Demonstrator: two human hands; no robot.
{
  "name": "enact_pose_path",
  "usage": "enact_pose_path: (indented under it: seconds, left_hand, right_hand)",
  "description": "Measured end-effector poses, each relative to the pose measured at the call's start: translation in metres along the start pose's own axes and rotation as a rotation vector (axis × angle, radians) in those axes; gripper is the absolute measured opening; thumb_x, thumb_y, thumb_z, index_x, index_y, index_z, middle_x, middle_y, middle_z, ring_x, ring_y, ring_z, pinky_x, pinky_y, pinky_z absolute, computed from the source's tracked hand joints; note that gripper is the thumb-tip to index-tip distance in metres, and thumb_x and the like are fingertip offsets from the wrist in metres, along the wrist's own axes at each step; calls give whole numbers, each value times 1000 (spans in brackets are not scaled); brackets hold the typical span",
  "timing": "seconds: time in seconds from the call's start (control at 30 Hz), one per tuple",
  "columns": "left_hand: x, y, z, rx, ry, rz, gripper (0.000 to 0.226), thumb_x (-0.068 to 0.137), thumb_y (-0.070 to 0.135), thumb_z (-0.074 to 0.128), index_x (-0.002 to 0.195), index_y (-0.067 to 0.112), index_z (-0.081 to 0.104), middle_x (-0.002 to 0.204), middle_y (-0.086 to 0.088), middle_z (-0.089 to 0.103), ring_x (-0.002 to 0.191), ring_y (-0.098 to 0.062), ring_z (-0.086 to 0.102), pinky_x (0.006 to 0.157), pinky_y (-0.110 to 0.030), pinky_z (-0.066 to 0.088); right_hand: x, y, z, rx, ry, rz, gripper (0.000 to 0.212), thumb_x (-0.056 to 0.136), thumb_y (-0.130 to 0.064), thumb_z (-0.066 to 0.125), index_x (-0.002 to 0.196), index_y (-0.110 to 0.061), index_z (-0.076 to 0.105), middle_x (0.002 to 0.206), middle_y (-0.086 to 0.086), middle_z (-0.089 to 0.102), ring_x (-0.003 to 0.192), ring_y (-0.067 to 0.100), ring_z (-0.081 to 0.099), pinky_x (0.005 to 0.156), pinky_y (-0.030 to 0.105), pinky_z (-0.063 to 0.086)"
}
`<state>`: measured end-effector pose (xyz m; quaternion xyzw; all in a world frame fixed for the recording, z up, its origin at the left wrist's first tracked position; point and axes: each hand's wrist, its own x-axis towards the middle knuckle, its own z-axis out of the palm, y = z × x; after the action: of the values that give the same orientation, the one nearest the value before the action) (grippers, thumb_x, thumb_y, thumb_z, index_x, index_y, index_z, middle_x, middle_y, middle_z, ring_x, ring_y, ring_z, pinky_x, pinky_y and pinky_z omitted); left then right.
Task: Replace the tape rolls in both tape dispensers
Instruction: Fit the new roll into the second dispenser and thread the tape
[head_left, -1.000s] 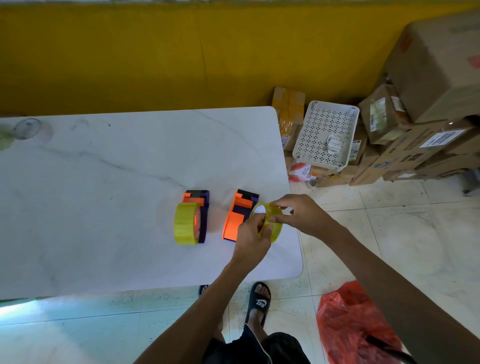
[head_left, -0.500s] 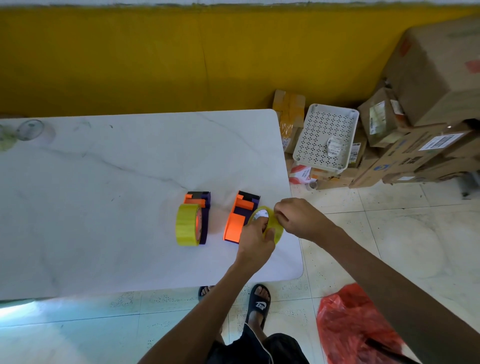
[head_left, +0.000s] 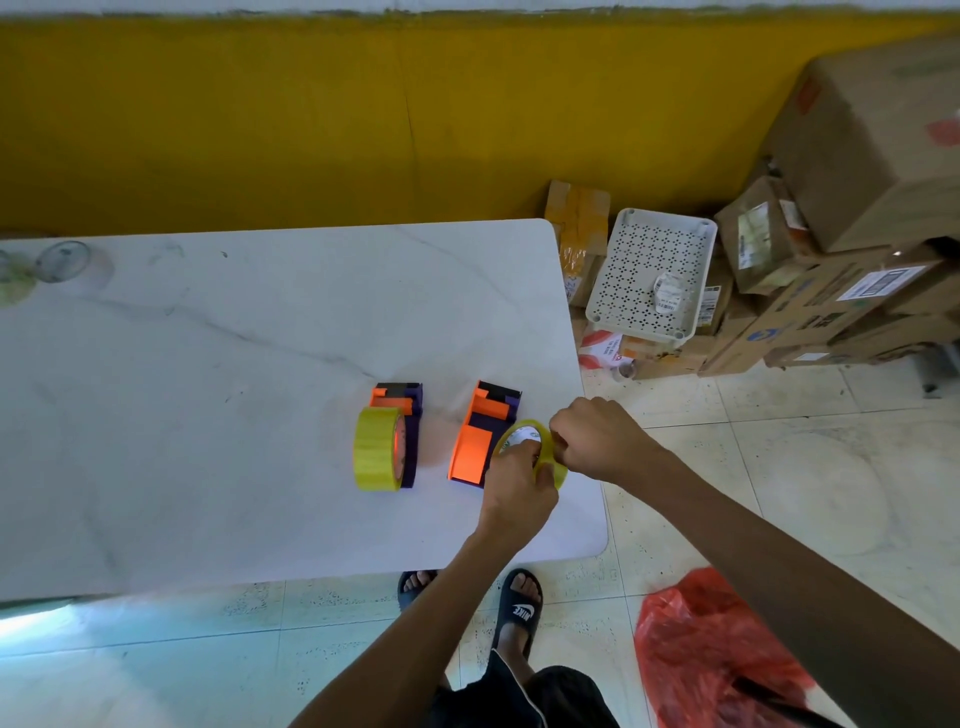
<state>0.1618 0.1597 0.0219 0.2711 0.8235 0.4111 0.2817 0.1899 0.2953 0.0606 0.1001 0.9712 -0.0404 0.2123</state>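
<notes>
Two orange and purple tape dispensers lie on the white table (head_left: 208, 415). The left dispenser (head_left: 408, 415) carries a yellow tape roll (head_left: 376, 449). The right dispenser (head_left: 480, 434) has no roll on it. Just to its right, above the table's edge, I hold a second yellow tape roll (head_left: 522, 439) with a white core. My left hand (head_left: 519, 483) grips it from below. My right hand (head_left: 592, 441) pinches its upper right rim. Most of this roll is hidden by my fingers.
A clear glass (head_left: 65, 260) stands at the table's far left. Right of the table, on the floor, sit a white perforated tray (head_left: 654, 275), stacked cardboard boxes (head_left: 857, 208) and a red plastic bag (head_left: 717, 649). My sandalled feet (head_left: 514, 608) are under the near table edge.
Both hands have kept hold of the roll beside the right dispenser. My right hand's fingers shifted along the roll's rim and the roll turned slightly.
</notes>
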Motion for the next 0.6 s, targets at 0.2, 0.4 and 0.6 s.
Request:
enact_pose_path:
  seconds: [0.2, 0.4, 0.6]
  left_hand:
    - [1, -1, -2, 9, -3, -14, 9, 84, 1, 45, 79, 5, 51, 68, 1, 47, 59, -10, 41, 47, -8, 33]
    - [5, 3, -7, 46, 0, 16, 18, 88, 4, 45, 99, -1, 57, 85, -15, 60, 77, -28, 55, 64, -33, 46]
    - [0, 14, -8, -3, -5, 35, 20, 86, 0, 45, 73, 12, 36, 57, 3, 36, 52, -14, 34, 47, -17, 23]
  right_hand:
    - [3, 2, 7, 28, 44, -49, 20, 83, -22, 53, 67, -15, 42, 59, -5, 30, 66, 22, 44, 48, 25, 18]
    - [5, 17, 9, 222, 141, -115, 17, 74, -28, 51, 65, -15, 44, 62, 0, 43, 63, 21, 44, 49, 25, 21]
    - [14, 44, 11, 328, 200, 16, 17, 67, -15, 62, 59, -8, 49, 59, 10, 51, 56, 22, 41, 51, 30, 24]
